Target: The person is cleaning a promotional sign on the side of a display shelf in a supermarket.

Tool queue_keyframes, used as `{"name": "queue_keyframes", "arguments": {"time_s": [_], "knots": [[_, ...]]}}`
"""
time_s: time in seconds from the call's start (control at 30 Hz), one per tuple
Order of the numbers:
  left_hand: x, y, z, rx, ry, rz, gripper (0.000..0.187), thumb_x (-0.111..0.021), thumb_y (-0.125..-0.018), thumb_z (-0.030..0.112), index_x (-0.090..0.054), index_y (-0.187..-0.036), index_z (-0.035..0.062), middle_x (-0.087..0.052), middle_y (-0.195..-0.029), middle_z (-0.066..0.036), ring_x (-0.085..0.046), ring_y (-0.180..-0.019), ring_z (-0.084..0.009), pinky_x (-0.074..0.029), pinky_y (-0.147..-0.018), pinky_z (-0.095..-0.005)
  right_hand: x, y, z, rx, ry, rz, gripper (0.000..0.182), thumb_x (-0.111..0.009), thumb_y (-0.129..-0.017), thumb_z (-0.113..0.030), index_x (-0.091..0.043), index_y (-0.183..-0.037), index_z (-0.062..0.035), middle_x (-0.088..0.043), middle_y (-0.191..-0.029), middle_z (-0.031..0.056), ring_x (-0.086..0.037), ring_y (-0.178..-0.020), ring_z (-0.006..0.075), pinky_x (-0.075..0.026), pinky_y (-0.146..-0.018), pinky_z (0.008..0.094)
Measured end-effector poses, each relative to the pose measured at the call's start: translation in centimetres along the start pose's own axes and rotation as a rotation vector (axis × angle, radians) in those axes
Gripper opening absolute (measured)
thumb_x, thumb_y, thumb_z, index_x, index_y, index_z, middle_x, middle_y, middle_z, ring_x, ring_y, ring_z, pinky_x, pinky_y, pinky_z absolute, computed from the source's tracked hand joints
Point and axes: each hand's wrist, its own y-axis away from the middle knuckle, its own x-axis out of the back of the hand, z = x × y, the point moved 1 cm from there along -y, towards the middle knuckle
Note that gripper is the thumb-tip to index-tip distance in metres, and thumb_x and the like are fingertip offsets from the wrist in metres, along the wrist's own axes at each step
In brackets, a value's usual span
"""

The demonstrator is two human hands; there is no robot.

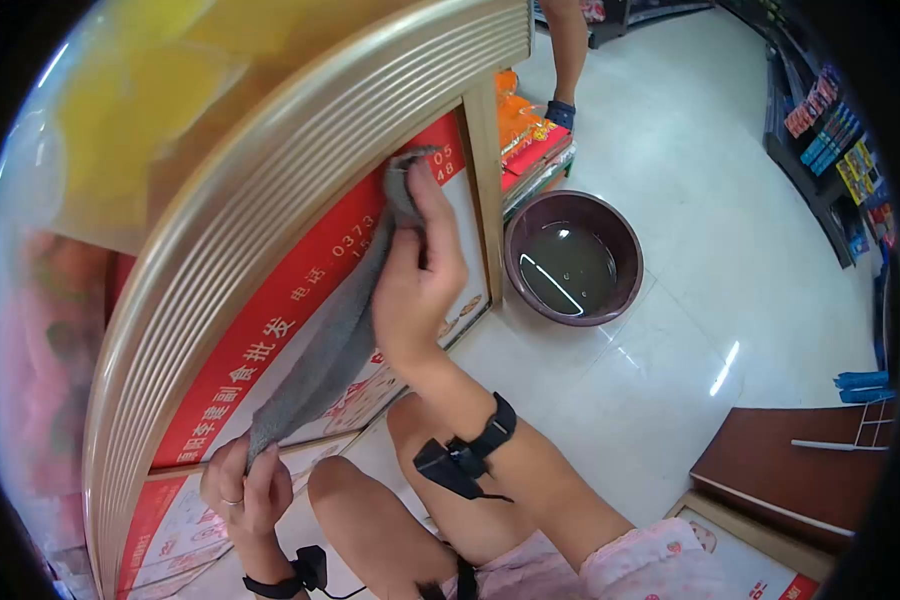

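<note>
A grey cloth (pixel 332 345) is stretched between my two hands along the front panel of a counter. My right hand (pixel 422 275) is up near the panel's upper right corner, fingers closed on the cloth and pressing it against the red strip (pixel 300 305) with white lettering. Lower down, my left hand (pixel 248 487), with a ring on one finger, pinches the other end of the cloth. The gold ribbed edge (pixel 220 215) of the counter runs above the panel. Both forearms wear black straps with small devices.
A dark purple basin (pixel 625 262) holding murky water stands on the pale tiled floor (pixel 730 300). Behind it are stacked orange and red packages (pixel 530 140) and another person's leg (pixel 568 55). Shelves of goods (pixel 835 140) line the right; a brown cabinet (pixel 770 460) stands lower right.
</note>
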Motion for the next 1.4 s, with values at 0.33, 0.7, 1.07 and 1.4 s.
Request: {"name": "queue_keyframes", "arguments": {"time_s": [0.33,0.7,1.07,1.4], "knots": [[4.3,-8.1,0.2,-0.082,-0.141,0.066,0.029,-0.068,-0.070,0.000,-0.061,-0.097,0.0090,-0.062,-0.112,-0.015,-0.060,-0.106,-0.0349,-0.050,-0.087,-0.0468,-1.1,-6.9,-4.9,0.202,-0.131,0.074,0.030,-0.044,-0.095,-0.004,-0.056,-0.121,0.0048,-0.060,-0.119,0.0123,-0.054,-0.109,0.0166,-0.041,-0.096,0.0306],[3.4,-8.9,-2.5,0.152,-0.002,0.358,0.011,-0.056,-0.080,-0.002,-0.058,-0.091,-0.0012,-0.063,-0.098,-0.020,-0.066,-0.096,-0.0390,-0.054,-0.086,-0.0496,-4.8,-1.7,-8.4,0.830,0.336,-0.292,0.022,-0.054,-0.078,-0.009,-0.067,-0.096,-0.0138,-0.067,-0.100,0.0022,-0.055,-0.115,0.0286,-0.020,-0.107,0.0498],[2.2,-7.7,-3.6,-0.080,0.095,0.479,0.010,-0.058,-0.073,0.002,-0.058,-0.083,0.0039,-0.063,-0.095,-0.013,-0.066,-0.096,-0.0316,-0.054,-0.088,-0.0491,-4.1,-2.4,-9.7,0.941,0.462,-0.384,0.034,-0.046,-0.079,0.004,-0.069,-0.103,-0.0052,-0.071,-0.105,0.0076,-0.061,-0.088,0.0148,-0.034,-0.090,0.0311],[2.7,-5.6,-4.2,-0.101,0.166,0.635,0.023,-0.065,-0.070,0.008,-0.053,-0.088,0.0135,-0.053,-0.090,-0.004,-0.058,-0.085,-0.0211,-0.051,-0.077,-0.0399,-7.6,6.5,-11.9,0.892,0.352,-0.431,0.030,-0.050,-0.075,0.004,-0.070,-0.096,-0.0034,-0.072,-0.096,0.0083,-0.061,-0.082,0.0148,-0.034,-0.078,0.0308]]}}
